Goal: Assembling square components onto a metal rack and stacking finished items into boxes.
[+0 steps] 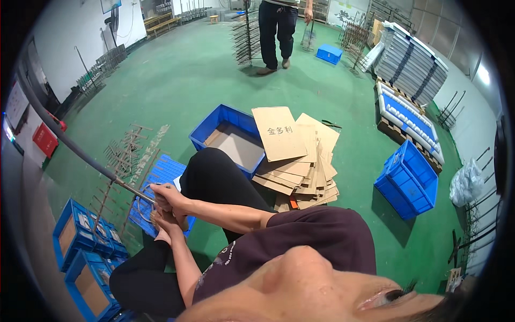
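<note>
My right hand (pixel 170 197) is closed around the near end of a long grey hose-like rod (pixel 80 153), which curves in from the upper left and turns thin and metallic near my fingers. Just below it, my left hand (pixel 167 224) is closed too, its fingers pressed close to the right hand. Whatever lies between the two hands is mostly hidden. Both hands are above my bent leg, in front of a blue ribbed plastic tray (pixel 167 174). Metal racks with short prongs (pixel 129 153) stand by the tray.
Beyond my knee are a blue crate (pixel 214 121) and stacked cardboard sheets (pixel 279 134). Pliers (pixel 331 124) lie on the green floor. Blue crates (pixel 80 231) stand at left, another crate (pixel 410 180) at right. A person (pixel 277 32) stands ahead beside a pronged rack (pixel 248 40).
</note>
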The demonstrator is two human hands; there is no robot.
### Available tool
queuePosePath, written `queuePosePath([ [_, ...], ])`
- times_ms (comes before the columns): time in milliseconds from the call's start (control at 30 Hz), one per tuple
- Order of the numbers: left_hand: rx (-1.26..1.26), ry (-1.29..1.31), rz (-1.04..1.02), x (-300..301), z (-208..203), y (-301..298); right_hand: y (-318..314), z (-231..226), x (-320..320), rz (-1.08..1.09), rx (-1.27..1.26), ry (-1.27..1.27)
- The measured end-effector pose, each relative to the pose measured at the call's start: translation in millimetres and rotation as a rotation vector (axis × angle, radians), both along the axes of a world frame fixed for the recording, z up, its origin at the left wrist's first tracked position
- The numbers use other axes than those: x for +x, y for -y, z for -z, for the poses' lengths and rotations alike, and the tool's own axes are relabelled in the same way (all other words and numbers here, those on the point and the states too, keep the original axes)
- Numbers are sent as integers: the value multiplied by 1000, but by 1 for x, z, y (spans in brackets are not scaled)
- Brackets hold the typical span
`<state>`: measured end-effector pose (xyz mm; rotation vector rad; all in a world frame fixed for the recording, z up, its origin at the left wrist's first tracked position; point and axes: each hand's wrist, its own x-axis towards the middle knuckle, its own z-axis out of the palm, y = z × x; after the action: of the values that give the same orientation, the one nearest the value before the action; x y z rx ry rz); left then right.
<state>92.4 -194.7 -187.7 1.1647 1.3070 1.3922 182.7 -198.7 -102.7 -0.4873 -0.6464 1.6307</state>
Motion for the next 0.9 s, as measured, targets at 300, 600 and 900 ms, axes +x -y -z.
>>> queuePosePath([
  [300, 193, -11, 107, 8, 15, -10, -4, 5, -2, 106, 13, 157],
  [600, 84, 143, 51, 22, -21, 14, -3, 0, -3, 218, 41, 258],
  [900, 291, -140, -43, 13, 74, -23, 7, -15, -4, 349, 210, 689],
])
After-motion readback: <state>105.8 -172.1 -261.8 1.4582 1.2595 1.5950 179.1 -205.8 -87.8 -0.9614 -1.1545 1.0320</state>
